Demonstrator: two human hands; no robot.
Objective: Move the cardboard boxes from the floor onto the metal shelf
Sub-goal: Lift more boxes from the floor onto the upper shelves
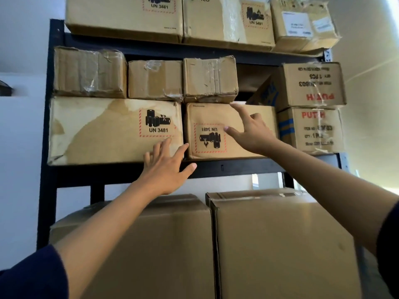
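A black metal shelf (237,167) fills the view, packed with cardboard boxes. On its middle level a box with an upside-down UN 3481 label (207,119) stands between a wide stained box (97,130) and two stacked PUTH boxes (313,128). My left hand (166,167) is spread open, fingertips at the lower corner where the wide box meets the labelled box. My right hand (250,130) is open against the labelled box's front, index finger pointing up to its top edge under a small taped box (209,78). Neither hand holds anything.
Two large plain boxes (280,240) stand on the level below, close to me. More boxes line the top level (125,16). Small taped boxes (88,72) sit on the wide box. A white wall lies left of the shelf.
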